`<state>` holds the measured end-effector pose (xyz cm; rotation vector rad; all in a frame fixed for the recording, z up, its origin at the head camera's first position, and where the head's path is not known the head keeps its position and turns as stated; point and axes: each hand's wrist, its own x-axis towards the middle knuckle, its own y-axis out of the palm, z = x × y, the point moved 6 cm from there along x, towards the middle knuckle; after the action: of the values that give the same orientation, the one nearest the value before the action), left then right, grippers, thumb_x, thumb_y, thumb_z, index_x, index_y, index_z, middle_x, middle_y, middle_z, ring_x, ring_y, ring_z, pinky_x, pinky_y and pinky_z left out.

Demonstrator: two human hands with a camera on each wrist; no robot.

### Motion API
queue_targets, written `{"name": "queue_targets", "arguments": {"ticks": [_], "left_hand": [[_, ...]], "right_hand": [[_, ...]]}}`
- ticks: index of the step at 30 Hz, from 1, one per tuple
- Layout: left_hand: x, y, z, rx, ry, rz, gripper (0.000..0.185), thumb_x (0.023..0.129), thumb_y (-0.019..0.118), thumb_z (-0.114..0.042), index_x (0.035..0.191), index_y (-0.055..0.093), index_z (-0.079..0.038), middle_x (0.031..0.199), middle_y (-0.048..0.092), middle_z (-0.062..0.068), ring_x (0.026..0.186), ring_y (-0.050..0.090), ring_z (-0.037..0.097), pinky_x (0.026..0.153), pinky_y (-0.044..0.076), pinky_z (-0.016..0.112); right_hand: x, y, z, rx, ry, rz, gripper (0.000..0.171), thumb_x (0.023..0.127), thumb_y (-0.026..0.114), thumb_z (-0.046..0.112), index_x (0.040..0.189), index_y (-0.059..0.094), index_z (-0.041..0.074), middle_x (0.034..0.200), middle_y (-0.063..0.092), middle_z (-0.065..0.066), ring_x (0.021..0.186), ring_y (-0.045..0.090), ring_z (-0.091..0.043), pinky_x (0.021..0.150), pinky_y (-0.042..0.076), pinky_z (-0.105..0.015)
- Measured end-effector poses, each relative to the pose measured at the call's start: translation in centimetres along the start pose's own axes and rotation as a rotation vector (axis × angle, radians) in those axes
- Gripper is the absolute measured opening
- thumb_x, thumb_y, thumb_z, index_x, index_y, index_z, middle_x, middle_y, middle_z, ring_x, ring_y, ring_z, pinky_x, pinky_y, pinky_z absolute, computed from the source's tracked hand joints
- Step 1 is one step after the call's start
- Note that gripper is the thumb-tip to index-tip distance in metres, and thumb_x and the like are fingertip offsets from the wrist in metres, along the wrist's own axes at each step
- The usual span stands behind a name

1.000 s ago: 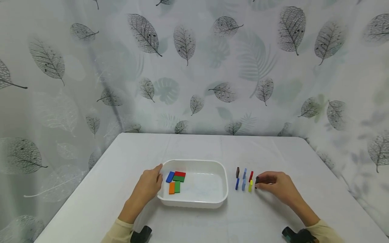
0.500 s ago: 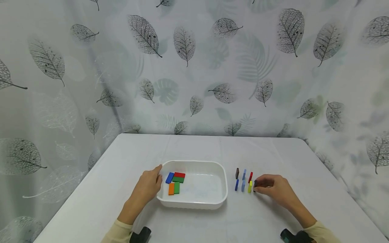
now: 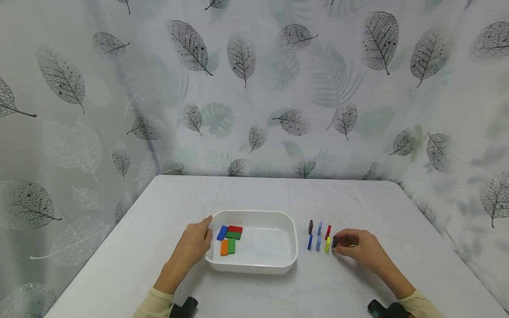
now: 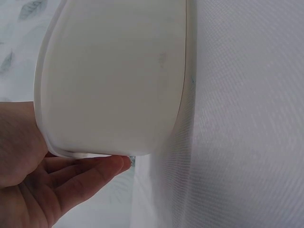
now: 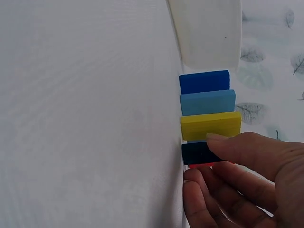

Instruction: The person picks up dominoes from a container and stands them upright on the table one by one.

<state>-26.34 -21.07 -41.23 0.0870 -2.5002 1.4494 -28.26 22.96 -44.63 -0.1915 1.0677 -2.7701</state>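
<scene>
On the white table [image 3: 254, 192], the tray [image 3: 254, 268] had the left hand [image 3: 192, 242] at its left end, nearly straight fingers touching it, probably to steady it. The right hand [image 3: 363, 247] pinched the dark block [image 5: 197, 154] (held upright, which presumably suited thumb and fingers) just beside the standing yellow block [image 5: 210, 126], outside the tray.

Left hand [image 3: 193, 240], right hand [image 3: 358, 243]: I had 1 of each.
White tray [image 3: 250, 268]: I had 1.
In tray: I counted 5: 1 blue block [image 3: 222, 232], 1 red block [image 3: 235, 229], 2 green blocks [image 3: 232, 246], 1 orange block [image 3: 224, 247].
Outside: I counted 7: 1 brown block [image 3: 310, 227], 2 light blue blocks [image 3: 318, 244], 1 dark blue block [image 5: 204, 82], 1 outer red block [image 3: 328, 232], 1 yellow block [image 5: 210, 127], 1 black block [image 5: 197, 154].
Wrist devices [image 3: 184, 308]: I wore 2.
</scene>
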Motion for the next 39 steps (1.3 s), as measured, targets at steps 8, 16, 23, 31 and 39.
{"name": "queue_targets", "arguments": {"ticks": [8,16,23,31,39], "left_hand": [[0.0,0.1,0.1,-0.001,0.004,0.002,0.043,0.098,0.068,0.0,0.138,0.058,0.013,0.125,0.068,0.029,0.086,0.069,0.026,0.077,0.061,0.04],[0.0,0.1,0.3,-0.007,-0.002,0.003,0.043,0.099,0.067,0.0,0.138,0.057,0.014,0.123,0.068,0.029,0.079,0.064,0.023,0.072,0.062,0.035],[0.1,0.2,0.2,-0.01,-0.001,0.004,0.044,0.099,0.068,-0.002,0.139,0.057,0.013,0.126,0.067,0.028,0.084,0.067,0.024,0.077,0.062,0.039],[0.2,0.0,0.3,0.005,0.006,0.001,0.043,0.098,0.068,-0.001,0.138,0.058,0.013,0.124,0.068,0.028,0.081,0.067,0.024,0.076,0.062,0.039],[0.2,0.0,0.2,-0.006,0.045,-0.007,0.041,0.098,0.066,0.002,0.136,0.058,0.015,0.116,0.071,0.028,0.073,0.058,0.019,0.063,0.058,0.03]], "right_hand": [[-0.6,-2.1,1.8,-0.009,-0.08,-0.04,0.037,0.087,0.086,0.017,0.119,0.073,0.003,0.111,0.074,-0.008,0.097,0.07,-0.022,0.08,0.059,-0.032],[0.1,-1.9,7.1,0.204,-0.242,-0.105,0.034,0.092,0.081,0.012,0.124,0.071,0.002,0.118,0.072,-0.014,0.102,0.072,-0.025,0.085,0.057,-0.023],[1.6,0.6,10.3,0.323,-0.274,-0.07,0.033,0.091,0.081,0.008,0.121,0.072,0.001,0.116,0.073,-0.01,0.104,0.072,-0.024,0.088,0.057,-0.027],[3.1,4.8,13.5,0.456,-0.311,0.029,0.031,0.09,0.082,0.005,0.119,0.073,0.0,0.115,0.071,-0.022,0.104,0.071,-0.028,0.09,0.058,-0.03],[4.2,8.9,15.4,0.446,-0.333,0.051,0.028,0.091,0.081,0.007,0.117,0.074,0.0,0.11,0.073,-0.011,0.102,0.072,-0.026,0.089,0.058,-0.031]]}}
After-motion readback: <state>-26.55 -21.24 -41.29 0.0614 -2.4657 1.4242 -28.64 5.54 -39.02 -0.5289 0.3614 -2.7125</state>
